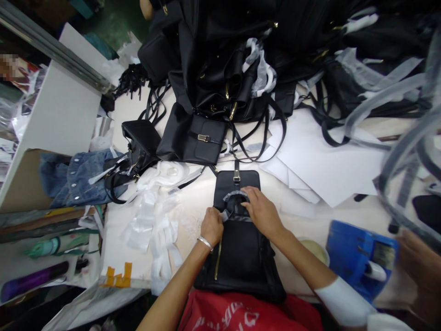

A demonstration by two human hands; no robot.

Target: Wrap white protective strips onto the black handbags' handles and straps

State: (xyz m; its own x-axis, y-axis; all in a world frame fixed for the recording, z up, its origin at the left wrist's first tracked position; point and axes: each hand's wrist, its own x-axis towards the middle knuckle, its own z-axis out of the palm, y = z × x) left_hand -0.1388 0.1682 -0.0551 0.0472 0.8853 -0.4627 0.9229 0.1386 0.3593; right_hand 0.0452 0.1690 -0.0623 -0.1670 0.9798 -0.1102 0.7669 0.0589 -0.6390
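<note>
A black backpack (241,257) lies on the table in front of me, its flap with a gold buckle (237,178) pointing away. Across its top arches a carry handle (235,194) wrapped in clear plastic film. My left hand (212,226) is closed at the handle's left end, pinching a loose bit of the film (226,215). At the other end, my right hand (261,210) has its thumb and fingers closed round the handle. A gold zip (218,262) runs down the backpack's left side. The fingertips of my left hand are partly hidden.
Black bags (206,59) are heaped at the back; a buckled one (198,138) lies nearer. White strips (165,243) spread left, beside denim (79,177). Paper sheets (324,156) and a blue holder (360,257) lie right. Another person's hand (420,257) is beside film-wrapped straps (387,184).
</note>
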